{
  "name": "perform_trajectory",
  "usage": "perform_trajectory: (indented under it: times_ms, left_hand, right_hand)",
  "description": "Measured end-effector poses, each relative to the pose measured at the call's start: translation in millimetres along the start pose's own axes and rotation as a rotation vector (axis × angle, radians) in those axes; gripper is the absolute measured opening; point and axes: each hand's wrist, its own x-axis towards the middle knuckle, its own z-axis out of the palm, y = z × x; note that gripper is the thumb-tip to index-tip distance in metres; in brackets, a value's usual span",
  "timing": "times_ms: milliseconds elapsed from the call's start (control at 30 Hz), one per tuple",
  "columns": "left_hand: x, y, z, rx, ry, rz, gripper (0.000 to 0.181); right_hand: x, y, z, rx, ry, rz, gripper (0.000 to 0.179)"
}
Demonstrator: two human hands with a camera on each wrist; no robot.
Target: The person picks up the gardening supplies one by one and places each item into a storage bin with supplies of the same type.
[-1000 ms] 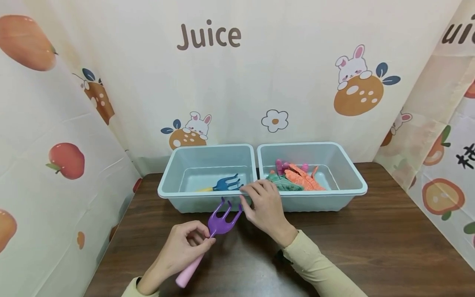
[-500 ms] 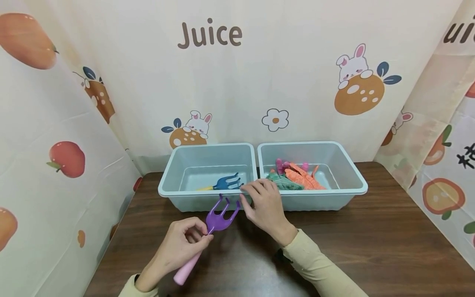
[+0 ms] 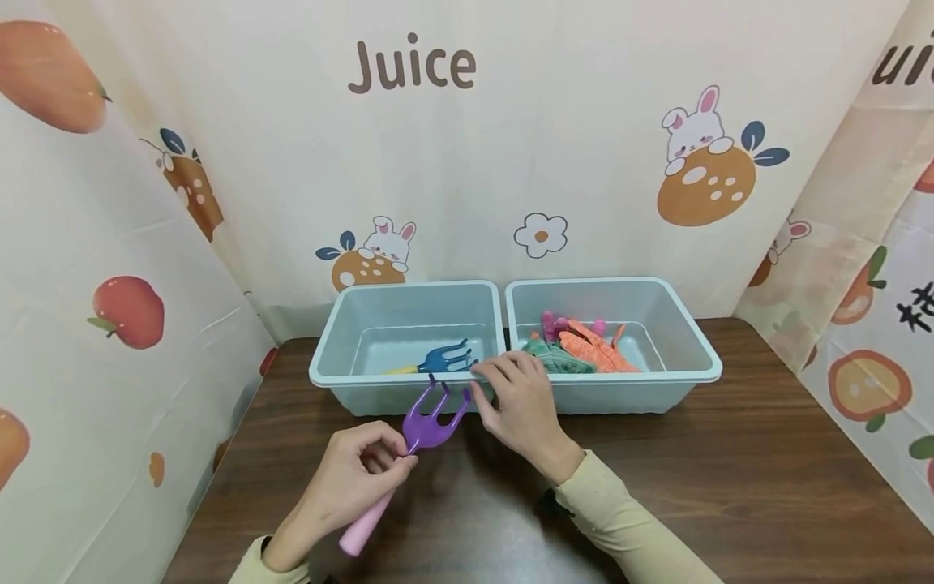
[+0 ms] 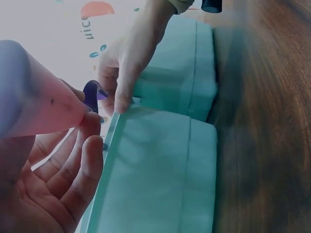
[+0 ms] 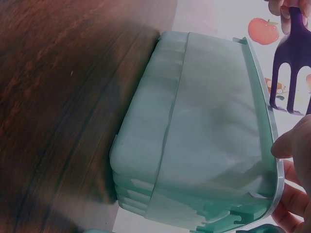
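Note:
In the head view my left hand point(image 3: 346, 483) pinches a toy garden hand fork point(image 3: 425, 430) at its neck, with thumb and fingertips. Its head is purple with three prongs, its handle pink. The prongs tilt up and away from me, overlapping the front rim of the left pale blue bin point(image 3: 387, 397). My right hand point(image 3: 521, 410) grips that bin's rim near its front right corner; the right wrist view has the thumb point(image 5: 286, 143) outside and fingers point(image 5: 291, 204) on the other side. Inside lies a blue hand fork point(image 3: 441, 361) with a yellow handle, partly hidden by the rim.
Beside it stands a second pale blue bin point(image 3: 620, 397) holding orange point(image 3: 598, 353), green point(image 3: 558, 357) and magenta point(image 3: 553, 327) toys, some with leg-like parts. Both bins sit at the back of the dark wooden table point(image 3: 693, 487), against a printed curtain point(image 3: 467, 178).
My left hand has shifted slightly left and away from me, taking the purple fork with it, so its prongs now overlap the bin's rim. My right hand has stayed on the rim.

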Motion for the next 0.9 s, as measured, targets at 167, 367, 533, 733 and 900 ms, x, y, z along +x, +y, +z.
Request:
perform_trajectory:
  times_ms: [167,367,533,733,900]
  left_hand:
    - [3.9,1.9,-2.2,-0.001,0.006,0.009,0.013]
    - [6.5,4.4,-6.0,0.03,0.021,-0.003,0.011]
    - [8.2,6.2,-7.8,0.044,0.029,0.001,0.014]
    - [11.6,5.4,-10.2,0.073,0.029,0.012,0.015]
    - [13.4,6.1,-11.1,0.09,0.047,0.007,0.014]
  right_hand:
    - [1.3,0.0,-1.2,0.0,0.015,-0.002,0.016]
    - [0.7,0.7,-1.2,0.007,0.001,0.006,0.015]
    - [-0.5,0.0,-0.8,0.009,-0.027,0.016,0.015]
    - [-1.7,-0.3,-0.8,0.011,-0.03,0.02,0.015]
    - [-1.1,0.1,-1.4,0.006,-0.023,0.013,0.016]
